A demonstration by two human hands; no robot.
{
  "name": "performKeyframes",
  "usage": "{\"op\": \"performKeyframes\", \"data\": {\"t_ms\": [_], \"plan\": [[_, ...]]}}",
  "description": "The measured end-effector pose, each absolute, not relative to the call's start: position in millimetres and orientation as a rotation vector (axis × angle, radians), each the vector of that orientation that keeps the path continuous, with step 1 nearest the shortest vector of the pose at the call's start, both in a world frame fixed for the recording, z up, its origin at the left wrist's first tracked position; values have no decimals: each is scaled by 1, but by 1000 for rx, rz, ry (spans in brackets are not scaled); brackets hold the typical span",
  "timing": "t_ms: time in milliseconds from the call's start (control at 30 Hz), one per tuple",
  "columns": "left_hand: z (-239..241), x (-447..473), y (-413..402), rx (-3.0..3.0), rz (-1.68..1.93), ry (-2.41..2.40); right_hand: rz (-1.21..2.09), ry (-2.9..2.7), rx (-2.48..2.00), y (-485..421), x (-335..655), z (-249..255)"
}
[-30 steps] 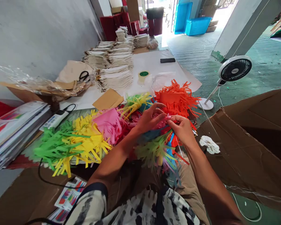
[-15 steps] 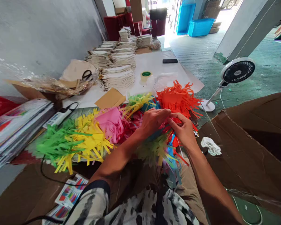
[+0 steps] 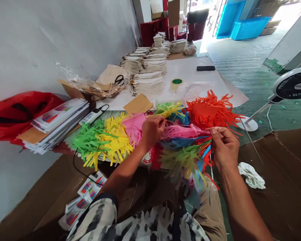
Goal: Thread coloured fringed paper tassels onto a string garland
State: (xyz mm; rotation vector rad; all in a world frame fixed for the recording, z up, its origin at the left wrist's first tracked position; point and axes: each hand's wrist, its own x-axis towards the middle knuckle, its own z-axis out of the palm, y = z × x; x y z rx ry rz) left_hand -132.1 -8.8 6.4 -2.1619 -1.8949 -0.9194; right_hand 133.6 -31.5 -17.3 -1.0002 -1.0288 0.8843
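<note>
Stretched across between my hands is a pink fringed paper tassel (image 3: 182, 131). My right hand (image 3: 225, 145) pinches its twisted right end between thumb and fingertips. At its left end my left hand (image 3: 152, 132) has closed fingers on the pink strands. Below the pink one hang a blue tassel (image 3: 177, 142) and a pale green fringed tassel (image 3: 184, 157), near my lap. Beyond my right hand sits a bunch of red-orange fringed paper (image 3: 208, 112). Left of my left hand lie pink paper (image 3: 134, 125), yellow fringed paper (image 3: 117, 139) and green fringed paper (image 3: 89, 137).
Stacks of white sheets (image 3: 150, 82), a roll of tape (image 3: 177, 83), a black phone (image 3: 205, 68) and scissors (image 3: 119, 79) lie farther back on the table. A brown envelope (image 3: 137, 104) is nearer. A white fan (image 3: 292, 85) stands at right, above brown cardboard (image 3: 286, 150).
My hands have drawn apart, the right one moving right, and the pink tassel now spans between them. The view has swung left, bringing the red bag fully into sight.
</note>
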Motion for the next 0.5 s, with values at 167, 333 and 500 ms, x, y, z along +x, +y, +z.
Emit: {"op": "performKeyframes", "data": {"t_ms": [167,333,500], "plan": [[7,-155,-8,-1964,-290,-2029,897,-1058,-1019,-29,132,-23],[30,-150,-9,-2010,-333,-1867,790,-1196,-1067,-32,132,-19],[74,-132,-17,-2204,-483,-1458,562,-1508,-1050,-44,125,2]]}}
